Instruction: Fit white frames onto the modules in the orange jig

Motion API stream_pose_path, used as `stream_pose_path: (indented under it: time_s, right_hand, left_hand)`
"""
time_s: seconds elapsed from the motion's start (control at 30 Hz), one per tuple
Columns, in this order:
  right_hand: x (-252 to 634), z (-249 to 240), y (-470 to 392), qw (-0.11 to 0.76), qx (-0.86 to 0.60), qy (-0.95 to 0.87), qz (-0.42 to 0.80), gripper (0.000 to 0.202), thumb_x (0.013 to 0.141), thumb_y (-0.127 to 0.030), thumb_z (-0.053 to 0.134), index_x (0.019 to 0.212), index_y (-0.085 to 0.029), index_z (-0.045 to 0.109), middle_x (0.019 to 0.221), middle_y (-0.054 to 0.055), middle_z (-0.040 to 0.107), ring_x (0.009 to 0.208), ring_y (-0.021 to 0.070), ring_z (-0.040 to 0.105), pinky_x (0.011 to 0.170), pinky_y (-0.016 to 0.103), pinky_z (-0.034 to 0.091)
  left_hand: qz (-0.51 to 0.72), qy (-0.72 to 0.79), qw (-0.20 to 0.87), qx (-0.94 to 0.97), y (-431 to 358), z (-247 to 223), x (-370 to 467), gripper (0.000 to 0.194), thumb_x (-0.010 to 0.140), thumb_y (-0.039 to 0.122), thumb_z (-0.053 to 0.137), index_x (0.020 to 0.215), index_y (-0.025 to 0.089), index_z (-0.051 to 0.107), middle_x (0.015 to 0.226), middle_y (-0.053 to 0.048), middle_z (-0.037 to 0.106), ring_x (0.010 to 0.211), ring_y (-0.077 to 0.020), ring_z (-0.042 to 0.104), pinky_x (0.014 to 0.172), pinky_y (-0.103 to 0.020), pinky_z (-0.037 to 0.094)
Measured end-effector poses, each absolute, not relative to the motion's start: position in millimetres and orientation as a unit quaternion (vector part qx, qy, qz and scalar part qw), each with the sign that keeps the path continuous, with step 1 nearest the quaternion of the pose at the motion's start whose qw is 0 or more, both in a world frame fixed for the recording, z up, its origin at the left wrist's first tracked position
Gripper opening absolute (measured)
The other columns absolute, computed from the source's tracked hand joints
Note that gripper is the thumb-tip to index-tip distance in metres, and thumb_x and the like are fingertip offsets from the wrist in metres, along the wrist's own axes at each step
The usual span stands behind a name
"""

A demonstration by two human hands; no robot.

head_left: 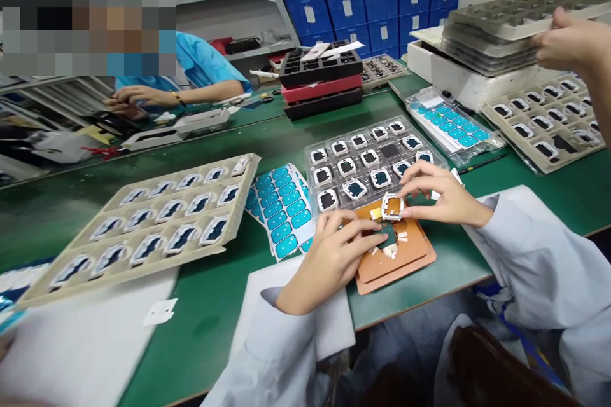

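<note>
My right hand (436, 191) pinches a small white square frame part (392, 206) over an orange-brown fixture block (405, 257) at the near table edge. My left hand (334, 254) rests on the block's left side, its fingers pressing a dark green piece (389, 235) beside the white part. Just behind the block lies a clear tray (389, 151) of several similar white-framed parts. To the left of that tray lie sheets of teal stickers (284, 206).
A beige tray (143, 222) of parts lies at left, with white paper (86, 343) in front. Another person's hand (568, 41) at upper right lifts a tray off a stack (491, 44). A person in blue (200, 70) works across the green table. Black and red trays (319, 82) stand behind.
</note>
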State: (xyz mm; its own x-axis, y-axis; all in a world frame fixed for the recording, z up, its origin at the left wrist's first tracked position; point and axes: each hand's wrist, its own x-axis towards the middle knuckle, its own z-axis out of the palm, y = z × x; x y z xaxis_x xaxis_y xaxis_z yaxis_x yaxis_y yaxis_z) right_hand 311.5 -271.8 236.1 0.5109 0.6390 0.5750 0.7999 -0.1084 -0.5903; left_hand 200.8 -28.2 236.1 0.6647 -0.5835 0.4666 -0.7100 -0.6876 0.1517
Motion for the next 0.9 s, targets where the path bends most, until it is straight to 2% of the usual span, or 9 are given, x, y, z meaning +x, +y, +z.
stream_pose_path:
  time_s: [0.1,0.17,0.23,0.33,0.43,0.53,0.7,0.9]
  right_hand:
    - [309.2,234.7,-271.7,0.434,-0.737,-0.506,-0.113,0.021,0.082,-0.039,0.075,0.089,-0.019,0.072,0.103,0.008,0.063,0.090,0.0186,0.064,0.080,0.033,0.054]
    - [308.1,233.1,-271.1,0.430,-0.734,-0.512,-0.120,0.021,0.083,-0.038,0.074,0.089,-0.019,0.072,0.104,0.008,0.066,0.094,0.0201,0.065,0.085,0.036,0.054]
    - [306.5,231.7,-270.4,0.432,-0.733,-0.512,-0.120,0.021,0.082,-0.039,0.075,0.090,-0.019,0.072,0.103,0.008,0.067,0.093,0.0202,0.066,0.084,0.036,0.054]
    - [302.8,230.7,-269.4,0.434,-0.740,-0.499,-0.124,0.021,0.082,-0.039,0.075,0.090,-0.020,0.072,0.102,0.008,0.070,0.092,0.0205,0.067,0.084,0.035,0.055]
    - [298.3,230.7,-269.0,0.425,-0.753,-0.485,-0.130,0.018,0.083,-0.035,0.073,0.093,-0.021,0.072,0.105,0.008,0.072,0.097,0.0218,0.068,0.087,0.038,0.055]
    - [295.1,231.4,-268.5,0.410,-0.756,-0.489,-0.144,0.015,0.083,-0.031,0.072,0.094,-0.022,0.073,0.109,0.008,0.073,0.097,0.0225,0.068,0.087,0.041,0.054]
    - [291.5,233.3,-265.7,0.421,-0.747,-0.491,-0.155,0.014,0.081,-0.032,0.073,0.093,-0.024,0.076,0.107,0.007,0.074,0.085,0.0215,0.066,0.080,0.042,0.054]
    - [282.7,230.8,-260.1,0.429,-0.728,-0.524,-0.105,0.014,0.081,-0.030,0.074,0.093,-0.023,0.077,0.111,0.008,0.073,0.085,0.0203,0.058,0.078,0.039,0.052]
  left_hand:
    - [0.181,-0.350,0.157,0.906,-28.8,236.3,198.3,0.035,0.096,0.013,0.042,0.117,0.028,0.067,0.115,-0.004,0.070,0.101,-0.0234,0.049,0.088,-0.042,0.035]
    - [0.163,-0.353,0.153,0.908,-29.8,238.6,196.6,0.037,0.096,0.013,0.039,0.118,0.028,0.066,0.117,-0.004,0.070,0.103,-0.0243,0.049,0.090,-0.043,0.033]
    - [0.145,-0.355,0.159,0.910,-30.7,241.4,195.1,0.035,0.096,0.017,0.041,0.119,0.026,0.066,0.119,-0.004,0.070,0.107,-0.0253,0.049,0.092,-0.044,0.032]
    - [0.131,-0.346,0.180,0.911,-31.4,243.5,194.2,0.029,0.096,0.032,0.049,0.117,0.024,0.067,0.121,-0.005,0.069,0.110,-0.0268,0.049,0.093,-0.044,0.032]
    - [0.129,-0.340,0.195,0.911,-31.6,242.1,194.5,0.032,0.093,0.042,0.053,0.117,0.026,0.068,0.121,-0.006,0.069,0.111,-0.0278,0.049,0.095,-0.045,0.032]
    - [0.148,-0.338,0.211,0.905,-32.3,239.0,195.0,0.032,0.093,0.044,0.055,0.115,0.026,0.069,0.118,-0.007,0.070,0.110,-0.0276,0.050,0.094,-0.046,0.034]
    - [0.214,-0.262,0.271,0.901,-34.7,235.0,195.1,0.015,0.090,0.036,0.063,0.096,0.025,0.072,0.105,-0.005,0.072,0.104,-0.0240,0.051,0.094,-0.044,0.040]
    - [0.236,-0.168,0.298,0.910,-37.9,230.1,196.4,0.045,0.078,0.053,0.073,0.112,0.024,0.065,0.114,-0.008,0.065,0.108,-0.0262,0.052,0.096,-0.045,0.042]
